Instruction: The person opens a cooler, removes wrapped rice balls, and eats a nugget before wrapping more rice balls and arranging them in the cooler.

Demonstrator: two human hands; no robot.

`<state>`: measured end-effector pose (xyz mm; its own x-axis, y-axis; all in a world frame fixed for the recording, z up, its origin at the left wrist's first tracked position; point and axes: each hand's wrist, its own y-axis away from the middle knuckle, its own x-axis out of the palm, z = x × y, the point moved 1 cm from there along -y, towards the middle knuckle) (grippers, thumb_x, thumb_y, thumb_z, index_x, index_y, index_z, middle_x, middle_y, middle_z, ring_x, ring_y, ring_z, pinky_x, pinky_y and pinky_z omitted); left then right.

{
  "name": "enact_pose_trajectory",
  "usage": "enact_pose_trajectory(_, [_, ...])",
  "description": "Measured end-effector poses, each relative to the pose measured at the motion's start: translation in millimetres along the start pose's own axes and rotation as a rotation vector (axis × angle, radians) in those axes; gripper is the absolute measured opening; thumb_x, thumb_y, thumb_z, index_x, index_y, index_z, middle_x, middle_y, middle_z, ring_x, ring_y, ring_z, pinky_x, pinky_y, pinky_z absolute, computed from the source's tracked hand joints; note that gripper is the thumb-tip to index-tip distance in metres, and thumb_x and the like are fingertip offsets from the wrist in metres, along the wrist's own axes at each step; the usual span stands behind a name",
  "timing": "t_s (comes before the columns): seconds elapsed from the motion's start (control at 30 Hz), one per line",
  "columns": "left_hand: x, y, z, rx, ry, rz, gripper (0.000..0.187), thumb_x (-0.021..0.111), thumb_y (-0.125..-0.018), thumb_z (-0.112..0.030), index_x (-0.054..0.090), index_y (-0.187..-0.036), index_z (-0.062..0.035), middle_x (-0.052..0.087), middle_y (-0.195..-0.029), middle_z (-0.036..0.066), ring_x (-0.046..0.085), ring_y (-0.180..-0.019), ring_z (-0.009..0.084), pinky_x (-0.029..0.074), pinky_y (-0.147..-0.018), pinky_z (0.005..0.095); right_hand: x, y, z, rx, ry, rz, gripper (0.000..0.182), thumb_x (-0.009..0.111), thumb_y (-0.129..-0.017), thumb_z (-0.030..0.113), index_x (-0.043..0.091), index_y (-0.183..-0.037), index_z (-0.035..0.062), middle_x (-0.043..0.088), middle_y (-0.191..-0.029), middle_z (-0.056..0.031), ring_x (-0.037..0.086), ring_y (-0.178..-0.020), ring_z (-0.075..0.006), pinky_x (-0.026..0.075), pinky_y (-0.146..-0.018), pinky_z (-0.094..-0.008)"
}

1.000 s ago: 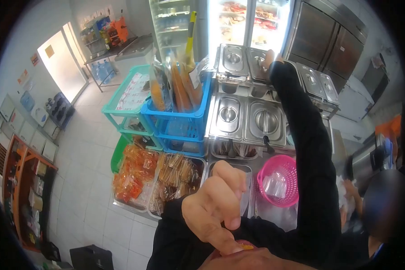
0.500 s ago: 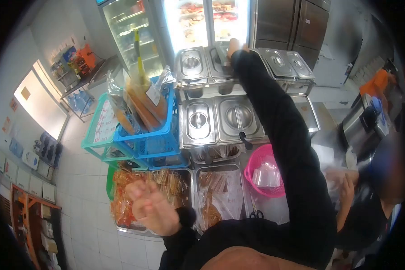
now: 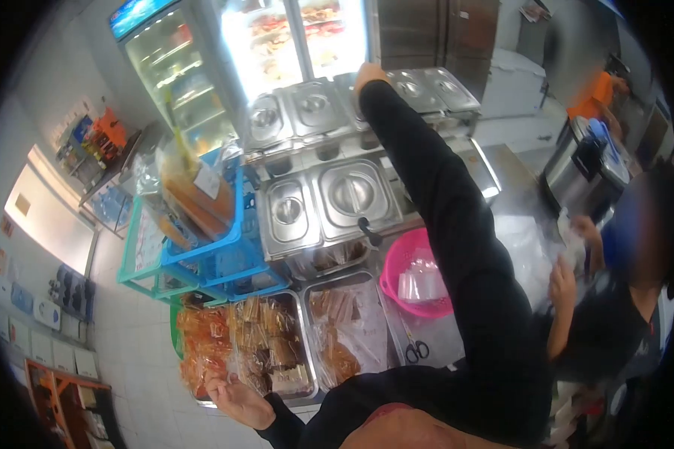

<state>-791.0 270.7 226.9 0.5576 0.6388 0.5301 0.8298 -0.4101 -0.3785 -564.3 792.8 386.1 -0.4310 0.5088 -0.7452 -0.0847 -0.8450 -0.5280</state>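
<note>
My right hand reaches to the back row of steel food pans. Its closed fingers are at the lid of the middle pan, partly hidden by the hand and sleeve. To its left, a steel lid lies flat on its pan. My left hand hovers low at the front, its fingers loosely curled and apart, with nothing visible in them. Just beyond it are orange-red wrapped packets and brown wrapped packets in a metal tray.
Blue crates hold tall bags at left. A pink basket with clear bags and black-handled scissors sit nearer me. A co-worker's hands are at the right, by a large steel pot. Lit fridges stand behind.
My right hand has moved from the second back-row pan to the middle one; the second pan's lid now lies flat. My left hand has lowered. The view has shifted.
</note>
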Motion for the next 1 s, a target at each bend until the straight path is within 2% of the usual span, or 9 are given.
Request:
enact_pose_trajectory(0.07, [15.0,2.4,-5.3,-0.008,0.047,0.101,0.012,0.049,-0.086,-0.018,0.043,-0.083,-0.0076,0.041,-0.094,0.005,0.041,-0.094,0.0159,0.034,-0.084,0.029,-13.5,5.2,1.7,-0.197,-0.06,-0.033,0.023,0.06,-0.071,0.019,0.066,-0.088,0.0042,0.064,-0.088,-0.0192,0.062,-0.085,-0.0333,0.051,-0.074,-0.0391])
enact_pose_trajectory(0.1, [17.0,4.2,-4.2,-0.022,0.103,0.17,0.012,0.049,-0.086,-0.018,0.043,-0.082,-0.0082,0.041,-0.094,0.005,0.041,-0.093,0.0162,0.034,-0.084,0.0292,-29.6,32.6,8.0,-0.21,-0.104,-0.287,0.019,0.059,-0.068,0.019,0.066,-0.079,0.0053,0.064,-0.075,-0.018,0.063,-0.073,-0.033,0.051,-0.067,-0.0389])
enact_pose_trajectory(0.2, [25.8,13.6,11.9,-0.104,0.232,0.349,0.012,0.048,-0.085,-0.017,0.041,-0.079,-0.0097,0.043,-0.092,0.005,0.042,-0.092,0.0169,0.034,-0.084,0.0296,-32.6,61.9,10.3,-0.354,-0.546,-0.434,0.018,0.061,-0.067,0.021,0.062,-0.069,0.0032,0.06,-0.064,-0.016,0.059,-0.064,-0.0334,0.047,-0.06,-0.0401])
enact_pose_trajectory(0.3, [59.7,37.1,23.4,-0.203,0.279,0.472,0.012,0.047,-0.085,-0.016,0.041,-0.078,-0.0093,0.045,-0.088,0.005,0.043,-0.092,0.0171,0.035,-0.082,0.0302,-113.2,191.2,9.9,-0.384,-0.883,-0.441,0.018,0.062,-0.071,0.022,0.062,-0.074,0.0046,0.059,-0.069,-0.012,0.059,-0.063,-0.0268,0.047,-0.06,-0.0355])
enact_pose_trajectory(0.4, [95.2,72.7,44.3,-0.408,0.327,0.728,0.013,0.048,-0.083,-0.016,0.041,-0.075,-0.0076,0.045,-0.083,0.006,0.045,-0.088,0.0177,0.035,-0.081,0.0308,-153.1,297.2,-16.5,-0.42,-1.17,-0.275,0.007,0.064,-0.072,0.007,0.06,-0.075,0.0034,0.058,-0.07,-0.0087,0.059,-0.065,-0.023,0.045,-0.058,-0.0306])
enact_pose_trajectory(0.53, [119.4,148.4,81.6,-0.764,0.293,1.045,0.013,0.049,-0.081,-0.016,0.046,-0.072,-0.0061,0.045,-0.078,0.005,0.045,-0.084,0.0156,0.036,-0.076,0.0263,-177.0,403.6,-88.8,-0.292,-1.092,-0.281,0.007,0.064,-0.071,0.003,0.06,-0.077,0.0021,0.058,-0.071,-0.009,0.057,-0.063,-0.0232,0.044,-0.056,-0.0307])
enact_pose_trajectory(0.63, [138.9,218.8,84.4,-0.853,-0.223,1.453,0.01,0.047,-0.084,-0.017,0.048,-0.081,-0.007,0.046,-0.081,0.003,0.045,-0.086,0.012,0.037,-0.074,0.024,-213.7,477.0,-139.1,-0.043,-0.886,-0.203,0.008,0.065,-0.071,0.003,0.06,-0.077,0.0007,0.057,-0.069,-0.0097,0.057,-0.063,-0.0234,0.043,-0.056,-0.0301])
enact_pose_trajectory(0.83, [107.2,422.6,97.3,-1.379,0.299,2.19,0.012,0.046,-0.086,-0.019,0.048,-0.088,-0.0067,0.047,-0.085,0.003,0.045,-0.086,0.0109,0.038,-0.074,0.0233,-278.6,625.4,-193.1,0.257,-0.523,-0.242,0.016,0.065,-0.068,0.003,0.06,-0.083,-0.0006,0.059,-0.075,-0.0118,0.056,-0.068,-0.0235,0.044,-0.063,-0.0302])
enact_pose_trajectory(1.0, [42.1,544.0,85.0,-1.903,0.592,2.272,0.015,0.045,-0.088,-0.02,0.048,-0.094,-0.0065,0.048,-0.088,0.002,0.045,-0.087,0.01,0.039,-0.074,0.0228,-304.1,709.9,-200.6,0.477,-0.177,-0.573,0.032,0.06,-0.073,0.013,0.056,-0.099,-0.0029,0.055,-0.1,-0.0193,0.054,-0.094,-0.0317,0.043,-0.081,-0.0379])
